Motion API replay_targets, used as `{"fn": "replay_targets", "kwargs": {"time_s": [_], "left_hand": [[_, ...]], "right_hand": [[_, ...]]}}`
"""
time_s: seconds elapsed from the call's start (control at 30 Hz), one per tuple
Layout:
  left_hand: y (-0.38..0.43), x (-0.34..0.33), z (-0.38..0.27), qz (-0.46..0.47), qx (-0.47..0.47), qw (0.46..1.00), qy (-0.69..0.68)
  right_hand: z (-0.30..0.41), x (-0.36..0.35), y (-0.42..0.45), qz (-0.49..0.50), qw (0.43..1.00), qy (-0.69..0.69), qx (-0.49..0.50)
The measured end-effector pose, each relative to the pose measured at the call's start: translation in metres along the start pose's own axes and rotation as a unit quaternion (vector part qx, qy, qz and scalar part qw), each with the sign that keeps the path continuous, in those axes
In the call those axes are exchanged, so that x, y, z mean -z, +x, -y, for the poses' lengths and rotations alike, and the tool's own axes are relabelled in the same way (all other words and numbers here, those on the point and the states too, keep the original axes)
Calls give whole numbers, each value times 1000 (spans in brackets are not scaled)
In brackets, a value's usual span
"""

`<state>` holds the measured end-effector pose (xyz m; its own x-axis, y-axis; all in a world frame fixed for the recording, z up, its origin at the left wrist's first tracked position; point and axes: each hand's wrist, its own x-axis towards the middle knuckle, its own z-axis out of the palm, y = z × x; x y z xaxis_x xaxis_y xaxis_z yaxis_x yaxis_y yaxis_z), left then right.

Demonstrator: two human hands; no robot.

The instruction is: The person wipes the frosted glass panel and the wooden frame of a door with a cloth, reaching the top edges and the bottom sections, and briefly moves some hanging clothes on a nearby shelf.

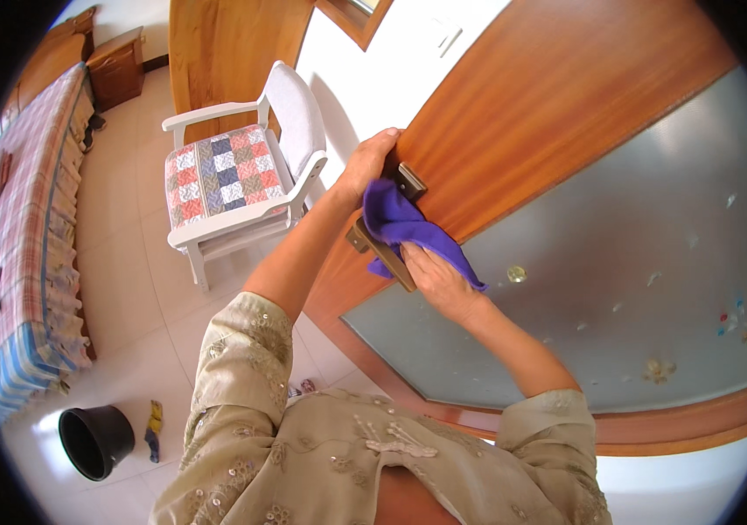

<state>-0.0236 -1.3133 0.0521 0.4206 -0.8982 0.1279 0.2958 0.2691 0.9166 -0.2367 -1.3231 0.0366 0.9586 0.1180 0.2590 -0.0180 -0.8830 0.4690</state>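
A wooden door (pixel 511 111) with a frosted glass panel (pixel 596 249) stands before me at the right. My left hand (pixel 370 161) grips the door's edge, its thumb towards the top and its other fingers mostly hidden. A purple cloth (pixel 406 220) is draped over the bronze-coloured door handle (pixel 390 256), and my right hand (pixel 436 279) holds it there. The cloth and handle hide the right fingertips. Just above the cloth, a dark metal lock fitting (pixel 411 182) is set on the door.
A white armchair (pixel 242 216) with a patchwork seat cushion (pixel 226 174) stands left of the door. Farther left are a bed with a plaid cover (pixel 32 216) and a wooden nightstand (pixel 116 69). A black bucket (pixel 96 441) and a yellow-and-dark cloth item (pixel 153 430) are on the tiled floor.
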Motion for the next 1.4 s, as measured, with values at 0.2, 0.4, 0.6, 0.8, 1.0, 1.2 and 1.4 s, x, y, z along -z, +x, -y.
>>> {"fn": "replay_targets", "kwargs": {"time_s": [0.2, 0.4, 0.6, 0.8, 1.0, 1.2, 1.4], "left_hand": [[-2, 6, -1, 28, -13, 1000, 1], [-46, 47, 63, -140, -85, 986, 10], [-195, 18, 136, -4, 314, 943, -109], [-201, 33, 142, -68, 385, 830, -399], [-140, 64, 65, -104, 89, 903, -407], [-42, 43, 18, 7, -200, 979, -23], [-59, 56, 146, -170, -161, 963, 134]], "right_hand": [[2, -3, -6, -5, 992, 107, -61], [36, 58, -19, -36, 949, 165, -265], [123, -3, -63, -55, 688, 448, -568], [154, 3, -15, 17, 816, 447, -366], [75, 45, 37, -99, 915, 226, -321], [64, 0, 48, -13, 809, 367, -460], [65, -1, 56, 13, 823, 323, -468]]}}
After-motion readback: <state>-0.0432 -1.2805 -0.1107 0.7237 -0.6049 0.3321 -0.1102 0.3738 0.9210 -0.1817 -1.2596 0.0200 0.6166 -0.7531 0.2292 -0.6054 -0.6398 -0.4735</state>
